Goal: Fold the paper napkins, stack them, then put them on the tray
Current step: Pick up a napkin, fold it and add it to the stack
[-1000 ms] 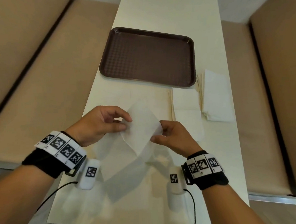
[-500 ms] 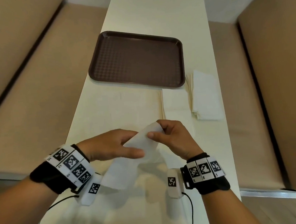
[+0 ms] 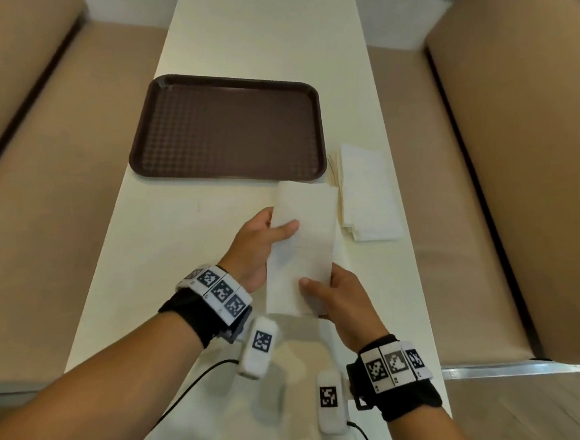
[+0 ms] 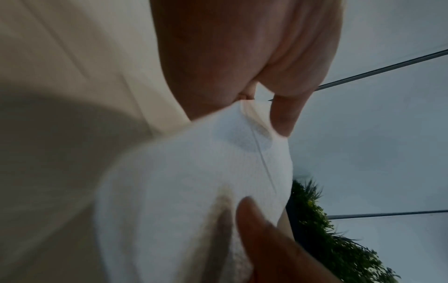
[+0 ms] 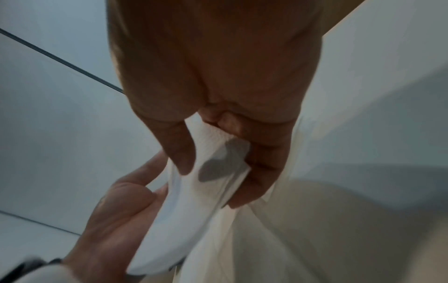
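The napkin (image 3: pixel 304 249) is up off the surface (image 3: pixel 166 235), held as a long narrow strip between both hands, running from near the person out toward the tray's near edge. It is already folded lengthwise, by the look of it, and a cross crease shows about midway along. The left hand (image 3: pixel 259 246) is gripping the far part, thumb lying over the top face and the other fingers tucked beneath. The right hand (image 3: pixel 338 299) is pinching the near end, thumb on top, fingers (image 5: pixel 261 172) clamped under the paper, as the right wrist view shows clearly.

So this is the folding step, mid-fold on one napkin. The next move probably calls for bringing one end over to meet the other along that cross crease, keeping the edges lined up, since thin paper like this will skew or sag easily.

Just to the right, a pile of napkins (image 3: pixel 369 197) is lying on the surface beside the tray's near right corner; I judge that to be the stack this one is going onto. The brown tray (image 3: pixel 227 128) is sitting farther out with no napkins on it, so stacking and placing are not yet done. Tan bench seats (image 3: pixel 38 168) are flanking the surface on both sides.
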Demonstrator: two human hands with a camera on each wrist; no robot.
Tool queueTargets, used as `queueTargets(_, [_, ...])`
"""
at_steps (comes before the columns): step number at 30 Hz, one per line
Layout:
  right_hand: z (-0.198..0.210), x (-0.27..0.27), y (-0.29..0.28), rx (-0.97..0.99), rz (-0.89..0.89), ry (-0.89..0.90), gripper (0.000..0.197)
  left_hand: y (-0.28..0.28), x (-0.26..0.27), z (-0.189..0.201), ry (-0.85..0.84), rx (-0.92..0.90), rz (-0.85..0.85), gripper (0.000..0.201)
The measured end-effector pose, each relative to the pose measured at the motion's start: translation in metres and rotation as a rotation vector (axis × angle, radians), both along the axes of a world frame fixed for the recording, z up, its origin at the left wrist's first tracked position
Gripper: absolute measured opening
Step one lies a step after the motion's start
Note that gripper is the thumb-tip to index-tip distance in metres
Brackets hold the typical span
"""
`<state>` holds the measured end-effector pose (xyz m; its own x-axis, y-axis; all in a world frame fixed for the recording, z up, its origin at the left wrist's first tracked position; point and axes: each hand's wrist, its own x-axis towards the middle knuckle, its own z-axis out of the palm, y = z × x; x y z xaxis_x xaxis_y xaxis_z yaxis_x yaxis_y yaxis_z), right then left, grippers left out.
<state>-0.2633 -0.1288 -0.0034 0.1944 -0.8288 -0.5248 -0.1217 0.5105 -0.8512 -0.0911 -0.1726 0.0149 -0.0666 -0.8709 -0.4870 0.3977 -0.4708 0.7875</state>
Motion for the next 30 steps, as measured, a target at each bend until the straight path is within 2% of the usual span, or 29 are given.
queueTargets(3, [-0.001, -0.006, -0.011, 0.006, -0.009, 0.081, 0.043, -0.025, -0.012, -0.006, 0.054, 0.051, 0.091, 0.034])
queueTargets(5, [0.000, -0.012, -0.018, 0.028, 0.007, 0.100, 0.050, -0.041, -0.014, -0.011, 0.002, 0.040, 0.140, 0.029])
queueTargets(7, [0.000, -0.018, -0.026, 0.070, 0.007, 0.110, 0.044, -0.055, -0.013, -0.019, -0.159, 0.008, 0.140, 0.024])
queueTargets(10, [-0.003, -0.024, -0.036, 0.101, -0.079, 0.139, 0.032, -0.068, -0.006, -0.027, -0.492, -0.105, 0.046, 0.032])
queueTargets(13, [-0.008, -0.029, -0.042, 0.079, -0.190, 0.165, 0.032, -0.077, -0.003, -0.029, -0.702, -0.210, -0.027, 0.036])
queueTargets(15, [-0.013, -0.032, -0.045, 0.034, -0.226, 0.205, 0.033, -0.084, -0.003, -0.032, -0.808, -0.253, -0.062, 0.030])
queueTargets(20, [-0.022, -0.039, -0.055, -0.079, -0.298, 0.317, 0.025, -0.098, -0.005, -0.044, -0.974, -0.338, -0.127, 0.020])
queueTargets(23, [-0.028, -0.041, -0.061, -0.104, -0.284, 0.399, 0.016, -0.102, -0.006, -0.046, -1.099, -0.391, -0.269, 0.020])
queueTargets(25, [-0.030, -0.043, -0.063, -0.112, -0.260, 0.452, 0.015, -0.101, -0.006, -0.045, -1.168, -0.388, -0.373, 0.028])
queueTargets(27, [-0.029, -0.044, -0.062, -0.162, -0.230, 0.527, 0.017, -0.096, 0.002, -0.039, -1.186, -0.375, -0.358, 0.036])
queueTargets(30, [-0.019, -0.044, -0.051, -0.301, -0.205, 0.620, 0.019, -0.079, 0.038, -0.025, -1.249, -0.321, -0.277, 0.037])
